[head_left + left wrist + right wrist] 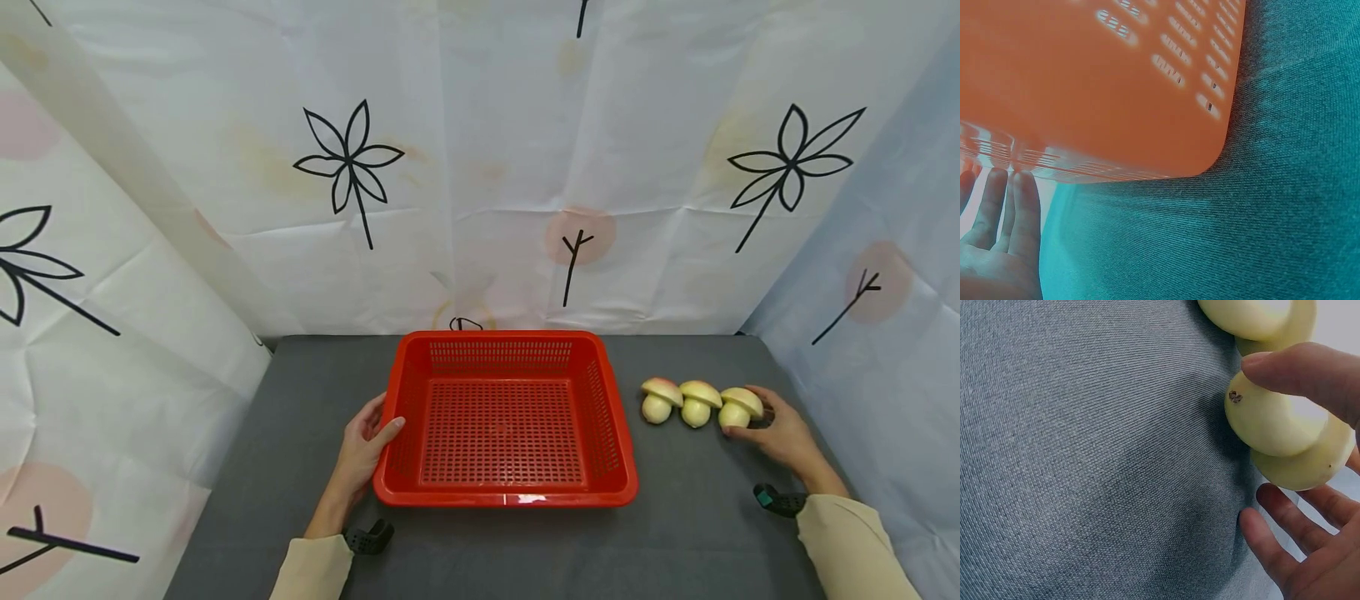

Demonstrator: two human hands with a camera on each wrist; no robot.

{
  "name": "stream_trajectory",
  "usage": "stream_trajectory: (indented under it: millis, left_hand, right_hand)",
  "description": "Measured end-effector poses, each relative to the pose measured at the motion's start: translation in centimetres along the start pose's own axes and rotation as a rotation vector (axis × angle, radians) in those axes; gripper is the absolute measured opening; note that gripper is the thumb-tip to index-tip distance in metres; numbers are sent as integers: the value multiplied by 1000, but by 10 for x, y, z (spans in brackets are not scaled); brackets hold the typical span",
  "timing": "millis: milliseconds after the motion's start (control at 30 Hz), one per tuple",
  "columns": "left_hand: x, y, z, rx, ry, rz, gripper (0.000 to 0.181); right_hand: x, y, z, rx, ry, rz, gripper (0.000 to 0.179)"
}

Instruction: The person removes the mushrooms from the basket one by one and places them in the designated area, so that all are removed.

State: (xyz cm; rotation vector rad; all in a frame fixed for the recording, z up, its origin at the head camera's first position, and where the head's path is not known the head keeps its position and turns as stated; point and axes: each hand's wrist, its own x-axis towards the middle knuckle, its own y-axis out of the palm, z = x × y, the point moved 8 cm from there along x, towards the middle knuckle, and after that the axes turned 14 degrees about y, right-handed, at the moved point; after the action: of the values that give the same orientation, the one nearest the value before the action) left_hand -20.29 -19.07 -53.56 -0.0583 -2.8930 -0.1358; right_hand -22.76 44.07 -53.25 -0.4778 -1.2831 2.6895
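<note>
A red plastic basket (504, 498) with slotted walls and a grid floor stands in the middle of the grey table. My left hand (366, 446) grips its left side, thumb over the rim and fingers against the outer wall (1085, 125). To the right of the basket, three pale yellow toy mushrooms stand in a row: a left one (658, 400), a middle one (699, 403) and a right one (738, 407). Around the right mushroom (1279, 419) is my right hand (780, 429), with the thumb on its stem and fingers by the cap; the index fingertip is hidden.
The grey tabletop (525, 550) runs back to a white cloth (487, 167) printed with flowers and twigs. More cloth hangs at the left and right sides, the right one close to my right hand. Dark straps with cameras (369, 538) sit at both wrists.
</note>
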Motion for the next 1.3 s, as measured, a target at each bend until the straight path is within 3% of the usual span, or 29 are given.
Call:
stream_trajectory:
  millis: [533,767,967,1300]
  left_hand:
    - [0,-1,-2,19,-2,2,59]
    - [-1,0,-1,19,-12,16,60]
    - [-2,-2,-2,24,-28,10,61]
    - [-3,-4,-4,55,-66,22,62]
  right_hand:
    - [-4,4,0,3,-18,-2,100]
    - [-9,-3,9,15,-41,-52,101]
    - [-23,-11,39,-5,-103,-136,97]
    - [-46,-10,116,13,-250,-160,85]
